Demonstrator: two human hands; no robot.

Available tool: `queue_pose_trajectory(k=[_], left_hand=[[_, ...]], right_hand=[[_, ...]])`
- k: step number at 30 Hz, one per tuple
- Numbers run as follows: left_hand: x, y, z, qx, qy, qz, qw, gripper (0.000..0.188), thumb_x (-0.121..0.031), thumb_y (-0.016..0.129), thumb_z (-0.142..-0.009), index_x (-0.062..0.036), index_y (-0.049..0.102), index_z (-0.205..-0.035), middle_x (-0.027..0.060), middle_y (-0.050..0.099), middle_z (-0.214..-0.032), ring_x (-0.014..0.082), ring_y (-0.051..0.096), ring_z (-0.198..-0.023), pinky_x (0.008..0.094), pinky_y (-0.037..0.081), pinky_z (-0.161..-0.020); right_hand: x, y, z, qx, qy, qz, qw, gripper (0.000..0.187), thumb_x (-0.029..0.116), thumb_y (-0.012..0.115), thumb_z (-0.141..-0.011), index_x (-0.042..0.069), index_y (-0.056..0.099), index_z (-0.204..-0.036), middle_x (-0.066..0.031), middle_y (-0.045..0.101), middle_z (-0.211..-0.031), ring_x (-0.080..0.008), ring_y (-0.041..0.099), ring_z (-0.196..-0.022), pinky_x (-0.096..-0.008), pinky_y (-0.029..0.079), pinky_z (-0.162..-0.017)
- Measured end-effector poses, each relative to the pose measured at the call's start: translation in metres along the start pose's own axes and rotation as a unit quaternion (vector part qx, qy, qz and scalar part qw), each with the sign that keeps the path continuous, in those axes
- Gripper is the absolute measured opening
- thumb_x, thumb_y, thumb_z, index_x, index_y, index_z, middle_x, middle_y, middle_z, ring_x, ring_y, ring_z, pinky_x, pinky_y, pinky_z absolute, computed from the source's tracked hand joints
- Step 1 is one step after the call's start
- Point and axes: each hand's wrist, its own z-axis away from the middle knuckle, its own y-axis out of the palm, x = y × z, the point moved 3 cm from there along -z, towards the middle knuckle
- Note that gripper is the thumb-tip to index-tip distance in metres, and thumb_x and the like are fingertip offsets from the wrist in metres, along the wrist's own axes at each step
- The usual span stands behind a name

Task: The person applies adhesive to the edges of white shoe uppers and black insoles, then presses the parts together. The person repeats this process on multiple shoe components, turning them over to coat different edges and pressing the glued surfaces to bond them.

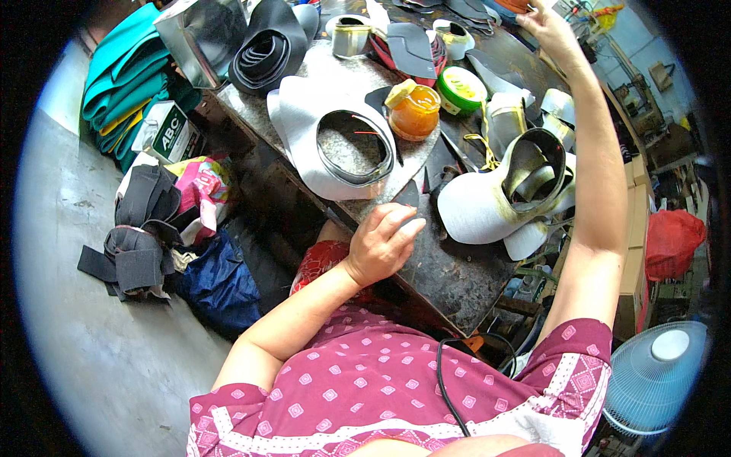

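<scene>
My left hand (384,245) rests by the near edge of the dark worktable (457,286), its fingers curled in; whether anything lies inside them is hidden. Just beyond its fingertips is a pointed grey piece (408,195). A white shoe upper (301,148) with a round opening lies past that hand, beside a jar of orange glue (415,114). To the right sit more white shoe uppers (476,202). My right hand (550,32) stretches to the far right, fingers partly extended, close to a reddish-orange thing (514,6) cut off by the picture's upper edge.
A green-rimmed round tub (461,90) and nested black pieces (270,61) stand on the table. Folded green cloth (126,68), dark fabric bundles (137,255) and a blue bag (221,282) lie left. A blue fan (656,377) stands lower right. A black cable (440,373) crosses my shirt.
</scene>
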Motion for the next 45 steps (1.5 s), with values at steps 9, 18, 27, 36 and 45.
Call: queue_pose_trajectory(k=[9, 18, 27, 36, 45], left_hand=[[0.003, 0.0, 0.0, 0.022, 0.004, 0.012, 1.0, 0.038, -0.004, 0.069, -0.07, -0.0053, 0.063, -0.107, 0.01, 0.059, -0.111, 0.0288, 0.058, -0.101, 0.0384, 0.051, -0.086], [0.003, 0.0, -0.001, 0.027, -0.007, 0.015, 0.999, 0.035, -0.004, 0.069, -0.07, -0.0048, 0.064, -0.104, 0.0094, 0.061, -0.106, 0.0281, 0.061, -0.097, 0.0372, 0.052, -0.083], [0.003, 0.0, -0.002, 0.014, -0.005, 0.014, 1.0, 0.034, -0.002, 0.068, -0.069, -0.0045, 0.064, -0.103, 0.0095, 0.062, -0.105, 0.0283, 0.061, -0.096, 0.0377, 0.052, -0.082], [0.003, 0.0, -0.001, 0.007, -0.014, 0.018, 1.0, 0.034, 0.001, 0.067, -0.068, -0.0044, 0.065, -0.101, 0.0109, 0.064, -0.105, 0.0301, 0.063, -0.093, 0.0397, 0.053, -0.08], [0.001, -0.006, 0.006, -0.021, -0.026, 0.054, 0.998, 0.037, 0.002, 0.067, -0.069, -0.0063, 0.064, -0.105, 0.0106, 0.062, -0.106, 0.0316, 0.061, -0.095, 0.0398, 0.052, -0.082]], right_hand=[[-0.164, 0.163, 0.014, 0.171, 0.112, 0.164, 0.965, 0.103, 0.011, 0.076, -0.078, 0.021, 0.01, -0.157, -0.0229, 0.068, -0.102, -0.0332, 0.067, -0.095, -0.0416, 0.051, -0.086], [-0.197, 0.117, -0.018, -0.151, 0.171, -0.202, 0.952, 0.088, -0.008, 0.058, -0.075, 0.015, 0.022, -0.153, -0.014, 0.067, -0.097, -0.0251, 0.066, -0.089, -0.0379, 0.053, -0.078], [-0.217, 0.106, 0.05, -0.043, 0.518, 0.036, 0.854, 0.086, 0.006, 0.055, -0.086, 0.021, 0.007, -0.155, -0.0261, 0.053, -0.132, -0.0382, 0.059, -0.116, -0.048, 0.048, -0.096], [-0.15, 0.055, -0.017, -0.142, 0.108, 0.146, 0.973, 0.081, 0.027, 0.066, -0.084, 0.017, 0.024, -0.154, -0.0174, 0.07, -0.103, -0.034, 0.068, -0.092, -0.044, 0.051, -0.084], [0.083, 0.066, 0.063, 0.107, -0.182, -0.245, 0.946, 0.059, 0.016, 0.057, -0.098, 0.009, 0.031, -0.151, -0.0144, 0.068, -0.109, -0.0191, 0.064, -0.103, -0.034, 0.048, -0.098]])
